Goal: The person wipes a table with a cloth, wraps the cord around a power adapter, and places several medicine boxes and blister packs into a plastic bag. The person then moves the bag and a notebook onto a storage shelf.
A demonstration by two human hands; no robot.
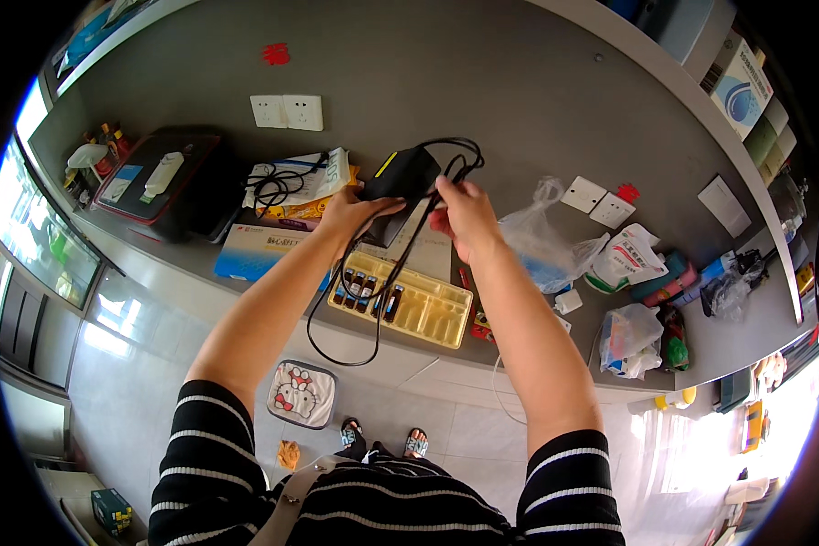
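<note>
My left hand (359, 217) is closed on the near end of a black box-shaped device (402, 175) with a yellow stripe, held above the counter; its exact kind is unclear. At its right side, my right hand (467, 214) pinches a black cable (412, 238). Part of the cable is bunched in loops above the right hand, and one long loop hangs past the counter's front edge. Below my hands lies a gold plastic tray (441, 314) with several small dark bottles (359, 286) in its left part. A blue and white box (268, 250) lies left of the tray, partly behind my left forearm.
A black printer (159, 182) stands at the left, with papers and another coiled black cord (278, 185) beside it. Plastic bags (541, 237) and a white pouch (626, 259) sit to the right. Wall sockets (287, 112) are behind. A bin (302, 394) stands on the floor.
</note>
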